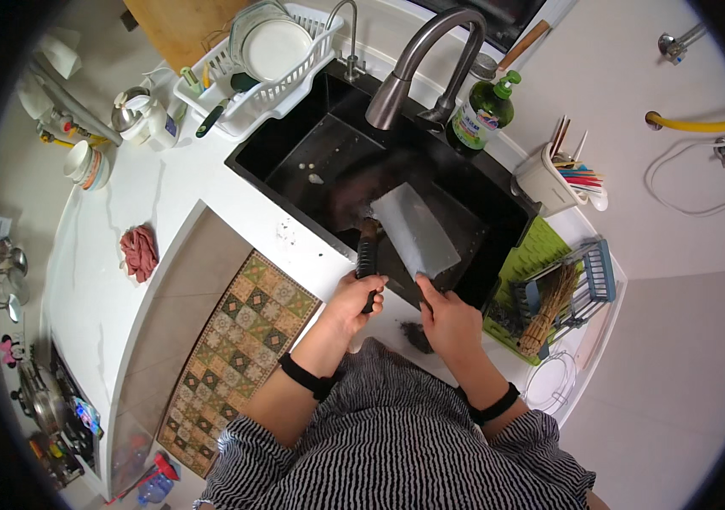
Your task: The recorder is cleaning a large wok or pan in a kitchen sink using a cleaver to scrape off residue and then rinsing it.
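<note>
My right hand [455,322] is closed around the handle of a cleaver [417,229], whose broad grey blade is tilted over the black sink [286,191]. My left hand [356,303] grips a tool with a black ribbed handle [367,255]. The brown far end of that tool lies near the blade's left edge; its exact kind is unclear, as is whether the two touch. Above the basin arches a brushed-metal faucet [410,64]. Small pale bits [315,179] lie on the sink floor. A dark scouring pad or similar clump [417,336] rests on the counter beside my right hand.
A white dish rack [254,105] with plates stands behind the sink's left. Green dish soap [480,115] and a utensil holder [547,182] line the back right. At right, a straw pot brush [550,312] lies in a grey rack. A reddish cloth [139,253] sits on the left counter.
</note>
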Demonstrator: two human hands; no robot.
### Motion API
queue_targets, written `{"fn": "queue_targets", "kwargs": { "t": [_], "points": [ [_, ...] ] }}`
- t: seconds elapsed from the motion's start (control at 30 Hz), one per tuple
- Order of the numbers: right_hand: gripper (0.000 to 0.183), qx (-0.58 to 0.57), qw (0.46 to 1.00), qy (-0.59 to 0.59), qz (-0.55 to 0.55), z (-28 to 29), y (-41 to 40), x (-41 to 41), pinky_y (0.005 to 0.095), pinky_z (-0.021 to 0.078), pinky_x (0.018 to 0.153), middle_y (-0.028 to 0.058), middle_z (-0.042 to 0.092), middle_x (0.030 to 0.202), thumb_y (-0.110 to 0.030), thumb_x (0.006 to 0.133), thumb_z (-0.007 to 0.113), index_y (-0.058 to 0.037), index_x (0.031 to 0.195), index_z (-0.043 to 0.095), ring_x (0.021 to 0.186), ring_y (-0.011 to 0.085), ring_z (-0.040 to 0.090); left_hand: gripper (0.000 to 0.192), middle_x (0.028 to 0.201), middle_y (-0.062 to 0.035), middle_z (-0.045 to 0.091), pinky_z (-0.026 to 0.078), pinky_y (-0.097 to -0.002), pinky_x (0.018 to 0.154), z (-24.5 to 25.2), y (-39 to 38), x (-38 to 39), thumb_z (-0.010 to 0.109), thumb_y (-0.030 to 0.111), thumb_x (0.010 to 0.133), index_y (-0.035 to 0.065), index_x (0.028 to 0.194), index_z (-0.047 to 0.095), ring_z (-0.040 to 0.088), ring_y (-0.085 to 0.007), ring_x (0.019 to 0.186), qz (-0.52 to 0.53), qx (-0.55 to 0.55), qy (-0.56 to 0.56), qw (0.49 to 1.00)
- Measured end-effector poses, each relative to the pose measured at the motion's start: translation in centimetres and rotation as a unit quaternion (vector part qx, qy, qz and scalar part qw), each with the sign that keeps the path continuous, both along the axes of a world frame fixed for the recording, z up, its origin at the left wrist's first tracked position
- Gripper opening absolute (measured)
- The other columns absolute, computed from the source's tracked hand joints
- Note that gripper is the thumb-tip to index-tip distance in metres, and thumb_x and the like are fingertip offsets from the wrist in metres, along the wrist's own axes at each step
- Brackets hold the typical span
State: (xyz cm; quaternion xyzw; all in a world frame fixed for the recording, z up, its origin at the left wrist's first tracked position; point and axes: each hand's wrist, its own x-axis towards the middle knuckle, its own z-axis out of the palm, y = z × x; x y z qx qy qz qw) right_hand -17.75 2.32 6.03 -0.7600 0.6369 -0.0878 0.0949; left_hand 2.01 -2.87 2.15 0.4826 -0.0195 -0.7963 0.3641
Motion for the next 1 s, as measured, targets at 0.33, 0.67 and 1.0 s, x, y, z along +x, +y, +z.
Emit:
{"fn": "queue_targets", "kwargs": {
  "t": [0.33,0.67,1.0],
  "points": [
    [0.050,-0.037,0.998,-0.022,-0.043,0.9,-2.5,-1.5,0.0384,0.0484,0.047,0.0113,0.062,0.070,-0.021,0.094,0.066,-0.0237,0.143,0.056,0.055,0.0263,0.062,0.012,0.080,-0.0069,0.057,0.041,-0.0215,0.046,0.1,0.0,0.3,0.064,0.003,0.092,-0.0030,0.102,0.059,0.050,-0.0105,0.059,0.015,0.021,0.038,0.999],
    [0.055,0.005,0.991,-0.126,-0.041,0.3,2.5,-0.5,0.0381,0.0476,0.048,0.0087,0.059,0.067,-0.022,0.091,0.067,-0.0252,0.144,0.055,0.055,0.0259,0.060,0.011,0.077,-0.0015,0.053,0.041,-0.0191,0.048,-0.1,-1.2,-0.4,0.065,0.006,0.094,0.0033,0.098,0.054,0.047,-0.0080,0.059,0.072,0.039,0.138,0.987],
    [0.054,-0.017,0.991,-0.129,-0.035,0.4,0.9,1.8,0.0388,0.0477,0.052,0.0081,0.059,0.068,-0.020,0.087,0.070,-0.0256,0.140,0.059,0.057,0.0266,0.060,0.010,0.076,-0.0006,0.052,0.042,-0.0182,0.048,0.4,-1.7,0.1,0.062,0.005,0.095,0.0037,0.094,0.053,0.045,-0.0080,0.057,0.129,0.059,0.183,0.973]
  ]
}}
